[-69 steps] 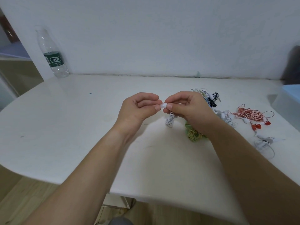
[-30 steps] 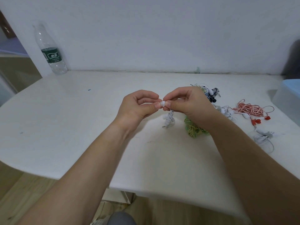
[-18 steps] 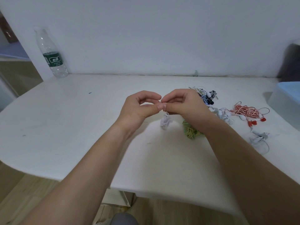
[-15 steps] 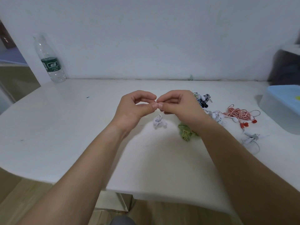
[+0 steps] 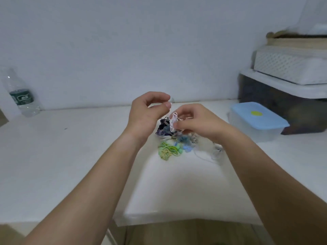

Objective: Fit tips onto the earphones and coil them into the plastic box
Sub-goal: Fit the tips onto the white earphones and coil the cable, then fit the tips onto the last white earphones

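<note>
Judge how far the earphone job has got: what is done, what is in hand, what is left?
Done: nothing shows as packed; the plastic box stands with its blue lid on. In hand: the right hand grips the bunched white earphones, and the left hand pinches beside them, whether on a tip I cannot tell. Left: the green earphones, blue earphones and dark earphones lie loose on the table; all need boxing.

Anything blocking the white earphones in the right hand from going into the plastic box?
Yes: the light-blue lid sits closed on the clear rectangular plastic box, right of the right hand holding the coiled white earphones. Nothing else visible between.
</note>
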